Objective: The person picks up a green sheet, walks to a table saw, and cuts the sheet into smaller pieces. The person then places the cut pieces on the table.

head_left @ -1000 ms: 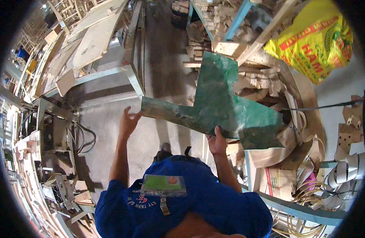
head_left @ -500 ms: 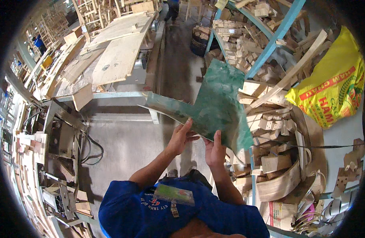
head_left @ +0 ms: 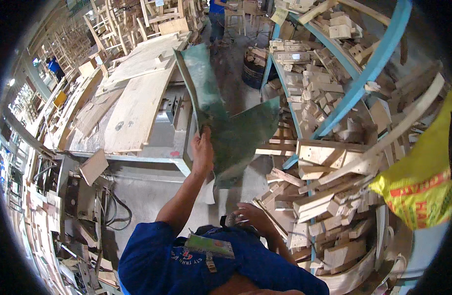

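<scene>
Green sheet (head_left: 236, 137) turned, left hand (head_left: 202, 153) holding, right hand (head_left: 253, 216) off

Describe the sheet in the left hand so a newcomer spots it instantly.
Find the long workbench topped with pale boards on the left. At its right-hand edge in view, the left hand grips a broad, irregular sheet. Its dark green colour and deep V-shaped notch set it apart from the pale wood blocks to its right.
</scene>
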`<state>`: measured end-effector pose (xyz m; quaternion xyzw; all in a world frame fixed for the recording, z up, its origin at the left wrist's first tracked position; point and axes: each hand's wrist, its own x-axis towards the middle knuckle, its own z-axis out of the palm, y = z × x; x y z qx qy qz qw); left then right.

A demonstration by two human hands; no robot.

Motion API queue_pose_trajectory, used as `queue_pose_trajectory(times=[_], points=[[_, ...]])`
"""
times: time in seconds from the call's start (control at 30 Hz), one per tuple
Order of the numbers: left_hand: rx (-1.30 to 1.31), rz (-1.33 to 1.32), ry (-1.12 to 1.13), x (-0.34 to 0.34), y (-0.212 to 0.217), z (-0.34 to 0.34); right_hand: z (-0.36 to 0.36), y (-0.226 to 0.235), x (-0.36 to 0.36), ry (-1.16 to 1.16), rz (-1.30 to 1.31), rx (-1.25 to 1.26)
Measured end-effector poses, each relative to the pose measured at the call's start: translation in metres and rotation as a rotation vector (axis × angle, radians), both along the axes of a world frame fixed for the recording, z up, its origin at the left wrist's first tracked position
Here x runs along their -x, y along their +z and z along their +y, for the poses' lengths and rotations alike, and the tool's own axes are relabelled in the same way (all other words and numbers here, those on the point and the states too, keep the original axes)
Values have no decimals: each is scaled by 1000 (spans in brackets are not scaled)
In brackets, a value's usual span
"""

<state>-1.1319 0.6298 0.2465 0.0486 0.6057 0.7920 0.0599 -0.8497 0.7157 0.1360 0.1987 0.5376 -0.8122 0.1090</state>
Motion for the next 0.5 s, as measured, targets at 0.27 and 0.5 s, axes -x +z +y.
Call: queue_pose_trajectory(times=[0.27,0.5], points=[[-65,116,128,148,-10,66,154,-23,112,-236,-72,-102],[-11,304,247,315,-38,127,219,-52,320,-189,-24,-196]])
